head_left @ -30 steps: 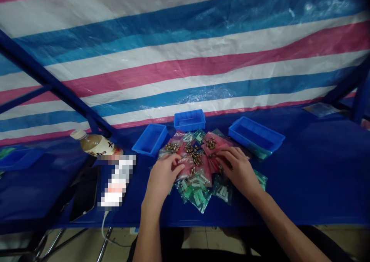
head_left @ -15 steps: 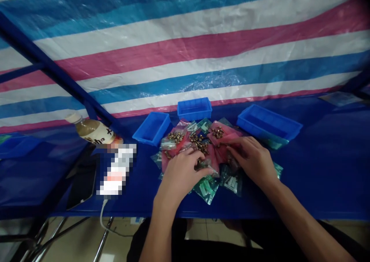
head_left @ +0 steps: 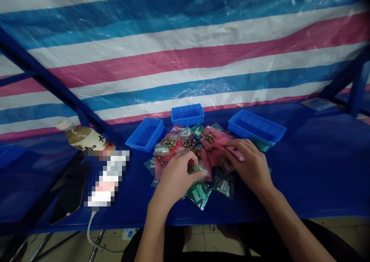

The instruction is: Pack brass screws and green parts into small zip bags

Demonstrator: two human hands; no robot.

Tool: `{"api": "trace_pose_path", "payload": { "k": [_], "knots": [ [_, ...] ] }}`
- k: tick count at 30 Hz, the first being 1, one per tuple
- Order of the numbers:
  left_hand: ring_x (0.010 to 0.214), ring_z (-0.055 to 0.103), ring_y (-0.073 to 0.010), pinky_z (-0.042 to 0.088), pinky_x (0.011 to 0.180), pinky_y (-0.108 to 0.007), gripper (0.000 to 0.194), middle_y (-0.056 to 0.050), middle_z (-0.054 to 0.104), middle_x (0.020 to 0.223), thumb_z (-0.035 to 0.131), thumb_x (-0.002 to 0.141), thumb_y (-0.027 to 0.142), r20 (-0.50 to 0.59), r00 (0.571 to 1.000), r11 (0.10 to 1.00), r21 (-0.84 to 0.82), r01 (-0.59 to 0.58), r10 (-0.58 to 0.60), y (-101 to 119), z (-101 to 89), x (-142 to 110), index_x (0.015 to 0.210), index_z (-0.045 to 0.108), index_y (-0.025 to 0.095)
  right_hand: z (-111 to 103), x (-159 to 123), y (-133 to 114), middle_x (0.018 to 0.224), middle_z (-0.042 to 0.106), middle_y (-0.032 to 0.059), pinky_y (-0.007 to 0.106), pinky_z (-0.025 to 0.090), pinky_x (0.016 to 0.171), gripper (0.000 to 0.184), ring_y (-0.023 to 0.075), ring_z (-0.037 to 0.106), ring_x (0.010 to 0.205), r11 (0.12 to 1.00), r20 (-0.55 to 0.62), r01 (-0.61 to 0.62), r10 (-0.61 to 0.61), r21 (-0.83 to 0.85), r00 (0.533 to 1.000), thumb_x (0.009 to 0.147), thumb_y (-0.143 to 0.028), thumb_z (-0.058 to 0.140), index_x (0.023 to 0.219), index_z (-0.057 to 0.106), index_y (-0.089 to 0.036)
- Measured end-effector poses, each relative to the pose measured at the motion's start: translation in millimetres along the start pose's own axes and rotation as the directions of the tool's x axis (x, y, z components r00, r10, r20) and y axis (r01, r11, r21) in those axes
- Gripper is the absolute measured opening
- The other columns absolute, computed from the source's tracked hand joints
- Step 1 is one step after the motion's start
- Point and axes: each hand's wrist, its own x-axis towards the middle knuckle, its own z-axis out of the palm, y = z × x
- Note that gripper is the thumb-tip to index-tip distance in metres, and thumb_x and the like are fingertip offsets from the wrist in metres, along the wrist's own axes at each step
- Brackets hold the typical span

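The left hand (head_left: 176,181) lies on the near edge of a fanned pile of small resealable plastic bags (head_left: 185,165), pink and green; its fingers (head_left: 189,163) are bent and drawn together over the bags, though whether they pinch one I cannot tell; the right hand (head_left: 251,163) lies on the pile's right side, its fingers (head_left: 235,150) curled over a pink bag (head_left: 215,148), released or gripping I cannot tell; loose brass fittings (head_left: 192,146) sit on the pink bags, mid-pile, between the hands and the far edge; the pile rests on a blue-covered desk (head_left: 318,177); three blue plastic trays stand just beyond it: one left (head_left: 145,134), one centre (head_left: 187,114), one right (head_left: 256,126); further left lie a dark smartphone (head_left: 68,192), a pixelated item (head_left: 106,179) and a bottle of milky tea (head_left: 83,136); a striped tarpaulin (head_left: 185,61) hangs behind.
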Motion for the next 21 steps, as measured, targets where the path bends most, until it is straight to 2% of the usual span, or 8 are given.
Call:
{"api": "trace_pose_path", "payload": {
  "k": [5,10,13,15,18,21],
  "knots": [
    [0.063,0.052,-0.013,0.035,0.055,-0.024,0.018,0.002,0.062,0.071,0.068,0.08,0.038,-0.016,0.997,0.964,-0.257,0.072,-0.079,-1,2.5,2,0.088,0.068,0.022,-4,-6,-12,0.094,0.069,0.0038,0.034,0.05,0.08,0.01,0.0206,0.062,0.091,0.999,-0.045,-0.033,0.034,0.033,0.998,0.091,-0.021,0.058,0.099,0.065,-0.023],
    [0.075,0.061,-0.0169,0.045,0.066,-0.027,0.028,-0.003,0.07,0.087,0.064,0.084,0.042,-0.016,0.993,0.89,-0.445,0.096,-0.115,1,4.8,2,0.099,0.072,0.02,-5,-8,-32,0.092,0.07,0.0029,0.033,0.051,0.079,0.012,0.0191,0.063,0.088,0.978,0.0,-0.017,0.017,0.208,1.0,0.089,-0.019,0.062,0.1,0.065,-0.023],
    [0.082,0.064,-0.0187,0.048,0.073,-0.029,0.024,-0.004,0.072,0.09,0.062,0.087,0.038,-0.056,0.994,0.875,-0.481,0.052,-0.09,4,6.8,3,0.097,0.073,0.019,-7,-8,-41,0.088,0.069,0.0017,0.031,0.051,0.075,0.013,0.0174,0.062,0.083,0.964,0.016,-0.034,0.031,0.263,0.999,0.085,-0.016,0.066,0.097,0.065,-0.022],
    [0.082,0.065,-0.0185,0.048,0.074,-0.029,0.022,-0.004,0.072,0.089,0.061,0.087,0.035,-0.083,0.994,0.885,-0.465,0.025,-0.071,5,8.5,4,0.094,0.074,0.019,-7,-8,-45,0.089,0.069,0.0022,0.031,0.051,0.075,0.018,0.0176,0.062,0.084,0.966,-0.022,-0.007,0.013,0.258,1.0,0.083,-0.013,0.067,0.099,0.065,-0.022],
    [0.076,0.065,-0.0174,0.049,0.07,-0.028,0.021,-0.003,0.072,0.084,0.062,0.086,0.036,-0.097,0.992,0.883,-0.469,0.03,-0.086,6,11.7,5,0.091,0.073,0.018,-7,-8,-49,0.093,0.07,0.0037,0.033,0.051,0.081,0.027,0.0186,0.062,0.09,0.968,-0.098,0.08,-0.058,0.236,0.994,0.082,-0.008,0.067,0.105,0.065,-0.021],
    [0.074,0.065,-0.017,0.05,0.067,-0.027,0.02,-0.003,0.071,0.081,0.065,0.084,0.037,-0.131,0.984,0.849,-0.526,0.038,-0.125,5,16.5,5,0.089,0.073,0.018,-5,-11,-52,0.094,0.07,0.004,0.032,0.051,0.082,0.027,0.0183,0.063,0.092,0.954,-0.082,0.107,-0.088,0.281,0.993,0.083,-0.006,0.066,0.105,0.066,-0.02]
  ]
}}
